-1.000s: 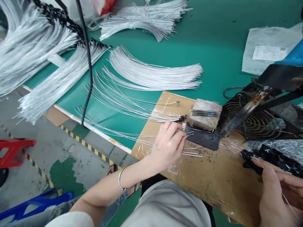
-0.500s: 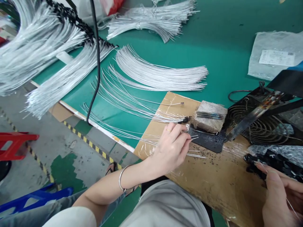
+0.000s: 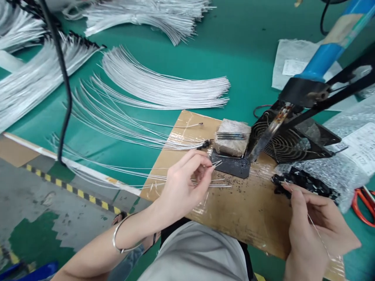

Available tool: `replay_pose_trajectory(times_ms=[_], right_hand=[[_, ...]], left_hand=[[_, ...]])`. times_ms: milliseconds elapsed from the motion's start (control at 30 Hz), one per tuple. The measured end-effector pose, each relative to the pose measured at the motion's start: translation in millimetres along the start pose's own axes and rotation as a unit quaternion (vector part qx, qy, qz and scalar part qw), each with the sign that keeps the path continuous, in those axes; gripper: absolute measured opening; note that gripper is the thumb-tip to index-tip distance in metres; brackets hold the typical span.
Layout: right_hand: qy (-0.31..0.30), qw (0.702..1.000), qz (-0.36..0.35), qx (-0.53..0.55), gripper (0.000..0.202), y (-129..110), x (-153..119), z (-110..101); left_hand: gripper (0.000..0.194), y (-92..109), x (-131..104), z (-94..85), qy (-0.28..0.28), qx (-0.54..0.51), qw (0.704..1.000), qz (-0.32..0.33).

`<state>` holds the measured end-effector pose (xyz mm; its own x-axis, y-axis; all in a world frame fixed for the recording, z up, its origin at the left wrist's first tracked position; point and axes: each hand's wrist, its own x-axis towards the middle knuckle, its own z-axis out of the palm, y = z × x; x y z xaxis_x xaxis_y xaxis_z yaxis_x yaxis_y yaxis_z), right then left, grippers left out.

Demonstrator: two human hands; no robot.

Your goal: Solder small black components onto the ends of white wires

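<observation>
My left hand (image 3: 187, 181) pinches thin white wires (image 3: 217, 164) between thumb and fingers, their tips poking out toward the dark metal plate (image 3: 234, 167). More white wires (image 3: 221, 185) lie below those fingertips on the brown board. To the right, my right hand (image 3: 315, 224) has thumb and forefinger closed on a thin silvery wire, probably solder wire (image 3: 318, 232), which trails down across the palm. Its fingertips are at the edge of a heap of small black parts (image 3: 307, 183). Between and above the hands, a blue-handled soldering iron (image 3: 318, 62) slants down to the plate.
A pale block (image 3: 233, 136) with dark metal pins rests behind the plate, beside a black fan (image 3: 281, 140). Bundles of white wires (image 3: 166, 88) cover the green table. A black cable (image 3: 60, 78) hangs at left. Red-handled scissors (image 3: 363, 207) and plastic bags lie at right.
The view has swung right, bringing the iron's blue handle and scissors into sight. My left hand still pinches wires near the plate; my right still holds the thin wire by the black parts.
</observation>
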<state>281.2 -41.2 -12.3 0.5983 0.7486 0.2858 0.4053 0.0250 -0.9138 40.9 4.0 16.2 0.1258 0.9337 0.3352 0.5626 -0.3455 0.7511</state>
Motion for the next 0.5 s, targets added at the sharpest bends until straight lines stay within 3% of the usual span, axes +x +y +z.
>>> replay_pose_trajectory(times_ms=[100, 333, 500], right_hand=[[0.032, 0.999, 0.006, 0.008, 0.024, -2.4, 1.6, 1.8], [0.030, 0.999, -0.012, -0.003, 0.024, -1.9, 3.7, 0.4], [-0.019, 0.999, -0.004, -0.040, 0.025, 2.8, 7.5, -8.0]], left_hand=[[0.013, 3.9, -0.2, -1.8, -0.003, 0.012, 1.000, 0.000], [0.010, 7.7, -6.0, -7.7, -0.044, 0.123, 0.991, 0.038], [0.013, 11.6, -7.2, -11.0, -0.049, 0.118, 0.990, 0.052]])
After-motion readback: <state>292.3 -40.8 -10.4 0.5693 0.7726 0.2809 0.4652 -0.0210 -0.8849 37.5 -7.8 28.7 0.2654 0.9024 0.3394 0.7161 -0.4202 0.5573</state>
